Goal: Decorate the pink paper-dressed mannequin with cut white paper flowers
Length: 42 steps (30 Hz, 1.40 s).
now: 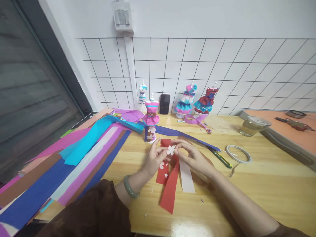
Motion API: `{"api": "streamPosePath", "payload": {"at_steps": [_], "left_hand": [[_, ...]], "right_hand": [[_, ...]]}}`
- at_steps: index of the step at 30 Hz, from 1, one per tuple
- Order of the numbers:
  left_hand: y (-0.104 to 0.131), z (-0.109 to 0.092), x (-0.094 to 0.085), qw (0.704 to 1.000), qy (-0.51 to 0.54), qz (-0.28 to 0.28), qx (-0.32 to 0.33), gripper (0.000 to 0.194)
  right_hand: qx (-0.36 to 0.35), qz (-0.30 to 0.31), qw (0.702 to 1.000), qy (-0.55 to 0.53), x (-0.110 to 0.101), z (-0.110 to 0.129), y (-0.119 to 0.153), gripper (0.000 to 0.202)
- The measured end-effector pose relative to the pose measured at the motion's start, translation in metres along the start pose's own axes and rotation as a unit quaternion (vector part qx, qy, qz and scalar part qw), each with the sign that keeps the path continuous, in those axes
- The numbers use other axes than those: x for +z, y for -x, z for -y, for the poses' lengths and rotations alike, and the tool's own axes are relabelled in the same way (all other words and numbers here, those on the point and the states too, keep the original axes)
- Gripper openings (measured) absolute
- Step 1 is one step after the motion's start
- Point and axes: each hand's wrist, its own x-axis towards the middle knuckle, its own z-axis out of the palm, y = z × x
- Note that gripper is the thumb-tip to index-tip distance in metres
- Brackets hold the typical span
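Bright, fairly even light fills the scene, its source out of view. The bench (pixel 278 197) shows a white glare near the bottom edge, and a soft shadow lies beneath the right forearm (pixel 237 194). The panel (pixel 32 72) at far left is dim and blurry. Wide-angle distortion slants the lines of the tiled wall (pixel 217 49) toward the right. The white flower (pixel 171 150) looks washed out, with little inner detail.

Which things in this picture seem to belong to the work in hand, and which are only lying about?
Probably belonging:
white flower, at the fingertips of the left hand and right hand
long red strip and white strip, below the hands

Probably just lying about:
upright phone
lidded cup
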Motion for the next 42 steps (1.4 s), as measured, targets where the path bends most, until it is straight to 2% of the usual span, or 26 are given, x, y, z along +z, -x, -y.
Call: {"api": "streamPosePath", "payload": {"at_steps": [4, 9, 13, 17, 20, 23, 25, 30, 42], "left_hand": [[-0.001, 0.001, -0.002, 0.999, 0.040, 0.005, 0.007, 0.080], [0.000, 0.000, -0.002, 0.999, 0.045, 0.016, 0.023, 0.071], [-0.002, 0.003, -0.001, 0.999, 0.024, 0.010, 0.031, 0.076], [-0.003, 0.005, -0.002, 0.999, -0.007, 0.006, 0.030, 0.073], [-0.001, 0.003, -0.002, 0.999, -0.023, 0.024, 0.003, 0.074], [0.002, 0.001, 0.000, 0.997, -0.017, 0.067, -0.019, 0.073], [0.004, 0.000, 0.003, 0.995, -0.006, 0.099, -0.021, 0.071], [0.006, 0.000, 0.006, 0.990, -0.015, 0.138, -0.028, 0.069], [0.005, 0.005, 0.005, 0.990, -0.033, 0.136, -0.035, 0.066]], "right_hand": [[0.004, 0.032, 0.999, 0.015, 0.008, -0.007, 0.002, 0.011], [-0.012, 0.040, 0.999, 0.030, 0.012, -0.020, 0.000, 0.006], [-0.005, 0.024, 0.999, 0.037, 0.014, -0.015, 0.000, 0.005], [0.010, 0.030, 0.999, 0.006, 0.014, -0.009, 0.001, 0.009], [0.039, -0.006, 0.999, -0.035, 0.011, -0.008, 0.001, 0.014], [0.064, -0.077, 0.993, -0.055, 0.009, -0.010, 0.000, 0.018], [0.067, -0.103, 0.990, -0.061, 0.009, -0.012, 0.000, 0.020], [0.064, -0.114, 0.989, -0.074, 0.011, -0.013, -0.001, 0.021], [0.057, -0.105, 0.992, -0.048, 0.011, -0.021, -0.002, 0.019]]}}
